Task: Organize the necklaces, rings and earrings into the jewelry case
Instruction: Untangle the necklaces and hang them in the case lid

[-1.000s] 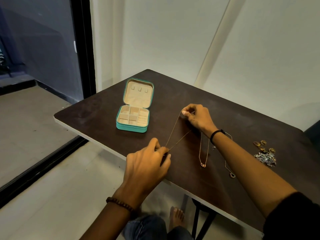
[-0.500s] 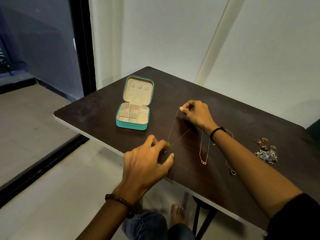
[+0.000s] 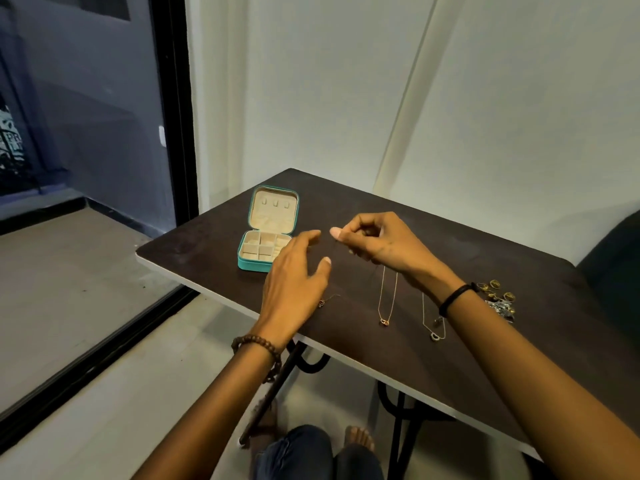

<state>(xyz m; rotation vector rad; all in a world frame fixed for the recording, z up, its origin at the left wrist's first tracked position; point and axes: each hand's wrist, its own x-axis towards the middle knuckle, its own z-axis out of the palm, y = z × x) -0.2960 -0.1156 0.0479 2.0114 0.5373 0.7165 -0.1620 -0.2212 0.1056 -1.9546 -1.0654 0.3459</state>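
Right hand point(image 3: 377, 244): thumb and forefinger pinch one end of a thin gold-coloured chain necklace point(image 3: 332, 297), raised above the dark brown counter point(image 3: 381, 348). Its small pendant point(image 3: 322, 303) lies on the counter near the front edge, just beside the heel of the left hand point(image 3: 294, 278). The chain is too fine to trace in full. Judged long axis runs from the pinch down and toward the person to the pendant, partly hidden behind the left hand.

Left hand: fingers spread wide, relaxed, holding nothing, hovering between the pinch and the case.

Small square teal jewelry case point(image 3: 254, 266) sits open, left of the pinch. Its raised lid carries three small hooks point(image 3: 275, 203) in the cream lining. The left hand is nearer the case; the right hand has the chain end.

Key relation: the lid hooks lie leftward and away from the pinch. Probable next move is chain end to a hook, with the left hand managing the pendant end. Risk: slack chain snags or tangles.

Waiting on the counter: a rose-gold pendant necklace point(image 3: 384, 321), a silver-toned pendant necklace point(image 3: 434, 336), gold rings point(image 3: 495, 289), and a silvery earring pile point(image 3: 502, 308) behind the right wrist.
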